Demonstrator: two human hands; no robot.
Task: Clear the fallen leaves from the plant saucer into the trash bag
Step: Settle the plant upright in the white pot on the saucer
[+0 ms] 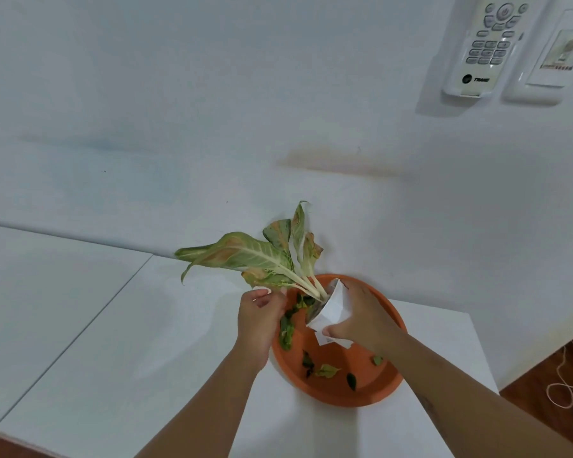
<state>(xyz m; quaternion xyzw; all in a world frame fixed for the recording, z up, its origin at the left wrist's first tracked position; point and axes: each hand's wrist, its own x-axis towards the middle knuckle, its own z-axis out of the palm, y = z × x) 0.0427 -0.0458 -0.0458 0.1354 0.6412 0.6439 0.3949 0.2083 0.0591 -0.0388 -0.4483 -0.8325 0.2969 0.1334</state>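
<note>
A white worktop (119, 342) fills the lower left and centre of the frame. On it, lower centre-right, sits the orange plant saucer (338, 390), with fallen leaves (326, 371) scattered across its bottom and along its left side. Above the saucer the plant (255, 254) leans to the left in its tilted white pot (331, 309). The right hand (364, 320) is wrapped around the pot, holding it. The left hand (262, 320), fingers curled, appears to pinch a lower plant leaf, though the contact is unclear.
</note>
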